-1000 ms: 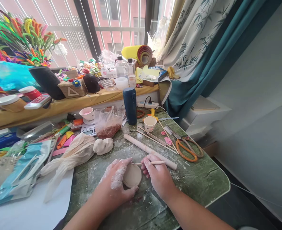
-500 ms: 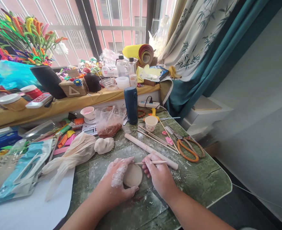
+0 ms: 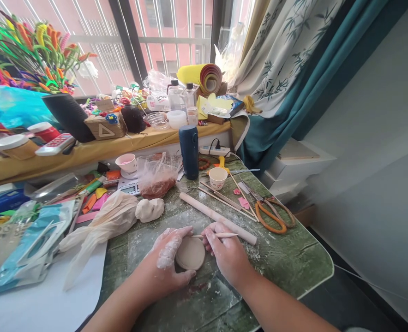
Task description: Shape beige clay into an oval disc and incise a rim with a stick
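Note:
A round, flat clay disc point(image 3: 190, 253) lies on a clear plastic sheet point(image 3: 140, 249) on the green table. Curved around its left side is my left hand point(image 3: 169, 253), white with powder, fingers at the far edge and thumb at the near edge. My right hand point(image 3: 225, 251) pinches a thin, pale pointed stick point(image 3: 228, 235) like a pen, and its left tip reaches the disc's far rim. A pale rolling pin point(image 3: 218, 217) lies slantwise just beyond my right hand. Past my left hand sits a lump of white clay point(image 3: 150, 210).
Orange-handled scissors point(image 3: 271, 216), thin sticks point(image 3: 228, 203) and a paper cup point(image 3: 218, 177) are at the right. Behind stand a dark blue bottle point(image 3: 189, 152) and a bag of brown clay point(image 3: 158, 182). A crumpled plastic bag point(image 3: 103, 221) lies left.
The left hand's thumb has drawn slightly left, and more of the disc's left side shows. The stick has shifted slightly left along the rim with my right hand.

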Action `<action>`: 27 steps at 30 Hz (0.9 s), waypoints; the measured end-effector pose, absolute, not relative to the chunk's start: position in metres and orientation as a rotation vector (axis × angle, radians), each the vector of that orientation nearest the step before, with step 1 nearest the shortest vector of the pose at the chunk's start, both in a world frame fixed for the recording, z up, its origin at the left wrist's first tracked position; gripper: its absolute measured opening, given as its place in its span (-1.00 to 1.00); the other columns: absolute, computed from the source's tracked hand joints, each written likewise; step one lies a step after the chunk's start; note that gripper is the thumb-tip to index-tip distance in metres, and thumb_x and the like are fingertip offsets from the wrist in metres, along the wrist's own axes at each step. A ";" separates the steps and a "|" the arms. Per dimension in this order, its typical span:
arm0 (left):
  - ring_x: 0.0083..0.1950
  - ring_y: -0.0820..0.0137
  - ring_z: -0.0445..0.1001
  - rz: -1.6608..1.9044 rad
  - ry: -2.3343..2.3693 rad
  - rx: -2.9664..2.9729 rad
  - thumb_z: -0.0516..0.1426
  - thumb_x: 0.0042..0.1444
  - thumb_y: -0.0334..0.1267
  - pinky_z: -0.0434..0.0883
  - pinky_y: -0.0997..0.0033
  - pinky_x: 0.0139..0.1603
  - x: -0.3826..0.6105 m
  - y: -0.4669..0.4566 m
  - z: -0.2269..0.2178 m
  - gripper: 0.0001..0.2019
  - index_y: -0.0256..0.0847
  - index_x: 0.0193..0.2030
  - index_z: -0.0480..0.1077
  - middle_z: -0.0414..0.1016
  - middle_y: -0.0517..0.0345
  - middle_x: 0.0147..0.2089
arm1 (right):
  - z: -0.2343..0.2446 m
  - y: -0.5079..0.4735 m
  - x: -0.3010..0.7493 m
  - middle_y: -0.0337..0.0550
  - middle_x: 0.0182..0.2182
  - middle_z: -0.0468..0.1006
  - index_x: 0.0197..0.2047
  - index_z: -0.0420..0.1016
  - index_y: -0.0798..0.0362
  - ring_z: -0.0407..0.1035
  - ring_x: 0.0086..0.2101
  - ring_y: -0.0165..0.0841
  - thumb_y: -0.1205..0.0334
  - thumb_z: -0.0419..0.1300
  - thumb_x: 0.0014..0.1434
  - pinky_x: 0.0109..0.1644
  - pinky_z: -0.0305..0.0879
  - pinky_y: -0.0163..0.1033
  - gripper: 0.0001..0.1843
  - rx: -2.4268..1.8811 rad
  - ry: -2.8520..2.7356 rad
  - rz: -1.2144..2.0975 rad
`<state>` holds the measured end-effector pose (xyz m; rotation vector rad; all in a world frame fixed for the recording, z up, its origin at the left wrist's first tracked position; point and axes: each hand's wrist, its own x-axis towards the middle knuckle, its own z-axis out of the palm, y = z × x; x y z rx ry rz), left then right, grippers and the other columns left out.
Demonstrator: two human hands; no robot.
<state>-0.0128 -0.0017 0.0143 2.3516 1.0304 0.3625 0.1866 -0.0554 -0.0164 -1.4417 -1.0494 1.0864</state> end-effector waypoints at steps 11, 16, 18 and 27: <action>0.28 -0.03 0.41 0.400 1.089 2.390 0.35 -0.07 -0.25 0.38 -0.09 0.32 -0.008 -0.006 0.011 -0.23 -0.12 0.33 0.26 0.45 -0.09 0.25 | -0.019 -0.056 0.188 -0.15 -0.40 0.56 -0.27 0.49 -0.01 0.45 -0.39 -0.26 -0.14 0.05 0.35 -0.37 0.34 -0.22 -0.60 -1.452 -0.996 1.070; 0.31 -0.04 0.37 0.413 1.079 2.383 0.36 -0.07 -0.25 0.35 -0.12 0.34 -0.009 -0.006 0.009 -0.21 -0.08 0.35 0.25 0.43 -0.08 0.29 | -0.018 -0.055 0.187 -0.15 -0.41 0.55 -0.27 0.48 0.00 0.44 -0.40 -0.27 -0.09 0.05 0.37 -0.38 0.34 -0.22 -0.63 -1.465 -1.011 1.059; 0.30 -0.03 0.38 0.388 1.061 2.374 0.37 -0.08 -0.26 0.35 -0.12 0.34 -0.009 -0.005 0.010 -0.20 -0.05 0.35 0.26 0.44 -0.05 0.28 | -0.018 -0.055 0.187 -0.16 -0.41 0.55 -0.26 0.48 0.00 0.44 -0.40 -0.27 -0.08 0.04 0.37 -0.37 0.35 -0.22 -0.63 -1.473 -1.018 1.052; 0.23 0.01 0.42 0.383 1.073 2.413 0.34 -0.03 -0.24 0.38 -0.05 0.29 -0.005 -0.007 0.015 -0.28 -0.05 0.32 0.29 0.48 -0.01 0.21 | -0.020 -0.055 0.189 -0.15 -0.41 0.56 -0.28 0.49 -0.02 0.46 -0.39 -0.24 -0.14 0.04 0.36 -0.36 0.37 -0.19 -0.59 -1.482 -0.995 1.063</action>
